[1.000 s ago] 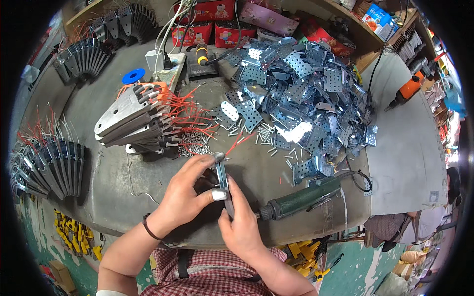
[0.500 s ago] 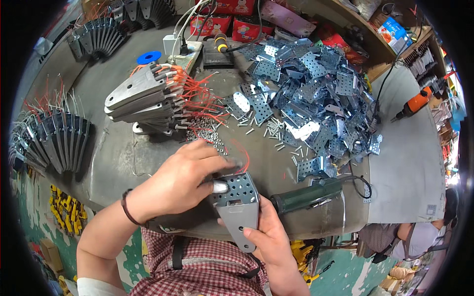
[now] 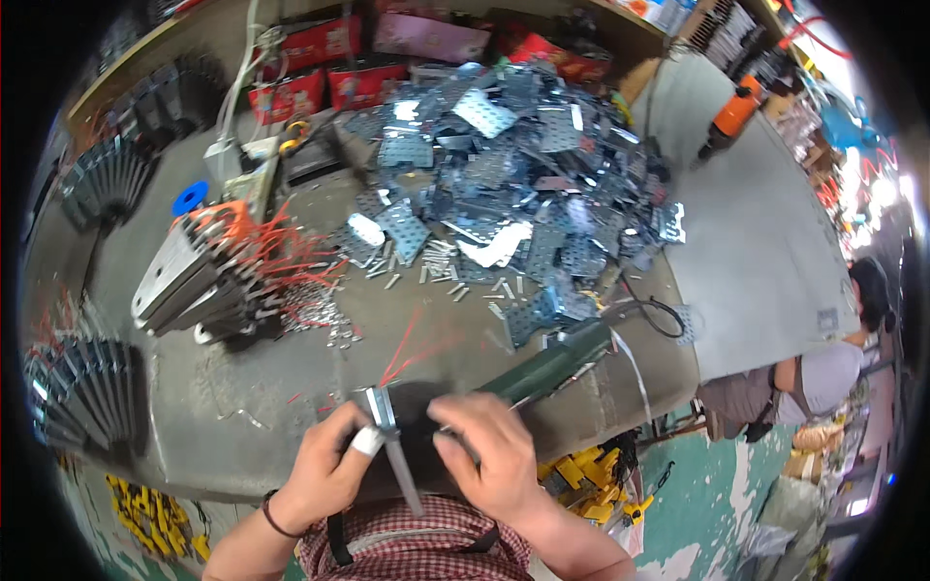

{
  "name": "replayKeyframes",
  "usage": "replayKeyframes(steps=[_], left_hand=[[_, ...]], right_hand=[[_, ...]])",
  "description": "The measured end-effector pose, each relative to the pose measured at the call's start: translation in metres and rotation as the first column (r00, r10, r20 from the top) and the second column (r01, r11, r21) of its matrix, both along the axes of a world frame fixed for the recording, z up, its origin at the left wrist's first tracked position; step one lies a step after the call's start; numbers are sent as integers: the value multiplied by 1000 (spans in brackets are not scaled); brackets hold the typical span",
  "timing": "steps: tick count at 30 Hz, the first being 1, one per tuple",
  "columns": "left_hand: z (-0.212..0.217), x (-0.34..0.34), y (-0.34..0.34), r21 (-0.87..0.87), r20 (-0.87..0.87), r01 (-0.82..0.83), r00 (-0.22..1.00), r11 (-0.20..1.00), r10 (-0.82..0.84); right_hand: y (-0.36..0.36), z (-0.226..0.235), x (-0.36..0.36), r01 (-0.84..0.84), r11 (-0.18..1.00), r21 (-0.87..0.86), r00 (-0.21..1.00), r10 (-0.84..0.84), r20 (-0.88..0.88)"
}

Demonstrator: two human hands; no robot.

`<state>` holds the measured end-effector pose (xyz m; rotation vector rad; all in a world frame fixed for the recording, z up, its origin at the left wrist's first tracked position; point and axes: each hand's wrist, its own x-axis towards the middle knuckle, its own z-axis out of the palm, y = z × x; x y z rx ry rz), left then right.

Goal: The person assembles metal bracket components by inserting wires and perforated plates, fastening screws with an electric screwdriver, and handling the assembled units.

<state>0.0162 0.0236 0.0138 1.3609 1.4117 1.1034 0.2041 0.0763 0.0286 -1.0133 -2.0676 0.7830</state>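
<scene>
head view: a grey metal plate (image 3: 392, 447) was held edge-on between both hands, just above the near edge of the table (image 3: 281, 387) and close to the body. the left hand (image 3: 325, 474) was closed on its left side, with a taped fingertip pressed near the top of the plate. the right hand (image 3: 494, 455) was closed on the other side, fingers curled over it. if a small part was held under the fingers, it could not be told.

as a judgement, the plate is handled best when it is kept firm by both hands and low over the table, with fingers kept off the thin edge, which may be sharp. the green power tool (image 3: 557, 358) lay just beside the right hand, and its cable (image 3: 659, 315) could be caught by a wrist.

a big pile of perforated plates (image 3: 513, 184) was spread on the far half of the table, with small screws (image 3: 436, 266) before it. a stack of finished plates with red wires (image 3: 203, 281) lay at the left.

red boxes (image 3: 325, 73) stood in a row along the back edge, and one flat pink box (image 3: 431, 39) beside them. their print was too small to be told. an orange drill (image 3: 731, 116) lay on the grey sheet at the right.
</scene>
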Motion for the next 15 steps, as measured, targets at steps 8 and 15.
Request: replayKeyframes(steps=[8, 15], left_hand=[[-9, 10, -2, -87, 217, 3, 976, 996, 16], [-14, 15, 0, -93, 229, -3, 973, 996, 24]], right_hand=[[32, -16, 80, 55, 971, 234, 973, -105, 207], [27, 1, 101, 670, 714, -204, 730, -585, 353]])
